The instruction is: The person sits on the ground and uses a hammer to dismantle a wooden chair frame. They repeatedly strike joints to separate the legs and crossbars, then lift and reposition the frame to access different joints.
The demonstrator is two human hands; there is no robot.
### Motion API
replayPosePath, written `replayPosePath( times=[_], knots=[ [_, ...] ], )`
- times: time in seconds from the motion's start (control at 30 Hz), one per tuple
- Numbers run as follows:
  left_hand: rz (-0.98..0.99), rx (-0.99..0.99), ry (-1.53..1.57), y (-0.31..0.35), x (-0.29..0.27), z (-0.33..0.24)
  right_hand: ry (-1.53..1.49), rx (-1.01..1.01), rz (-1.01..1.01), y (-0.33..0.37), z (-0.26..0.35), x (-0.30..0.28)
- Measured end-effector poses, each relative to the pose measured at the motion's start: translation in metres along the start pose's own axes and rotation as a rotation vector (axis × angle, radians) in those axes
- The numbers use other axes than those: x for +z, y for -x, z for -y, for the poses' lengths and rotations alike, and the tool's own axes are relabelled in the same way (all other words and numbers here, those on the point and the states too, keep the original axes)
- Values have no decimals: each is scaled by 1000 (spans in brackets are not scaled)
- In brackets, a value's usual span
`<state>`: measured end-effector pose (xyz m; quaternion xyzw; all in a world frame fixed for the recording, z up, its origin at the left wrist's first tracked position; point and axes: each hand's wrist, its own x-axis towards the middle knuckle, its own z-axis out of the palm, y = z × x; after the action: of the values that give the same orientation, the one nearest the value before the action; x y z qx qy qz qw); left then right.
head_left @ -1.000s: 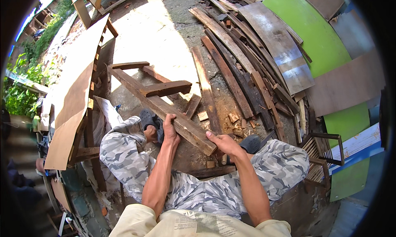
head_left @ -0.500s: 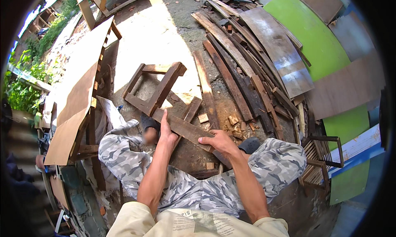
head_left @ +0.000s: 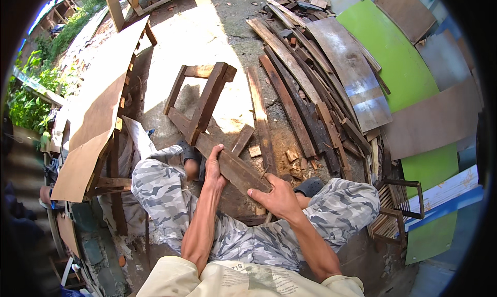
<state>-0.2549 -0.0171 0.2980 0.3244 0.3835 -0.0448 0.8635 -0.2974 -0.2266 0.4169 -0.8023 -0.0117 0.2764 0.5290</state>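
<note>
Both my hands hold a dark wooden frame [head_left: 239, 172] by its long board, which slants from upper left to lower right in front of me. Thicker wooden pieces join the board at its far end and form an open rectangle, raised toward the sunlit ground. My left hand [head_left: 215, 168] grips the board near its middle, thumb along the top and the other fingers hidden beneath. At the near end, my right hand [head_left: 278, 197] is closed round the board with its thumb on the upper face. A short wooden offcut [head_left: 242, 139] shows just beyond the board.
Long planks [head_left: 287, 105] lie in a pile at right, beside a grey sheet [head_left: 352, 72] and a green panel [head_left: 393, 54]. Wood chips and small blocks [head_left: 292, 156] lie near my right foot. A brown-topped bench [head_left: 96, 136] stands left; a slatted wooden piece [head_left: 393, 198] is at right.
The wooden frame's far end has swung slightly to the right and upward, and its near end has dropped a little. Both hands keep their grip; the view has shifted slightly.
</note>
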Motion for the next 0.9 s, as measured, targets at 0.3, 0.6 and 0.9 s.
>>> replayPosePath(
  times=[0.3, 0.6, 0.9],
  knots=[
    [354, 47, 118, -105, 2, 20, 177, -357, -361, -45, -52, 60],
    [-92, -42, -413, -150, -36, 71, 221, -113, -350, -61, -164, 102],
    [-371, 202, -1207, -150, -49, 61, -15, 217, -192, -69, -201, 126]
  ],
)
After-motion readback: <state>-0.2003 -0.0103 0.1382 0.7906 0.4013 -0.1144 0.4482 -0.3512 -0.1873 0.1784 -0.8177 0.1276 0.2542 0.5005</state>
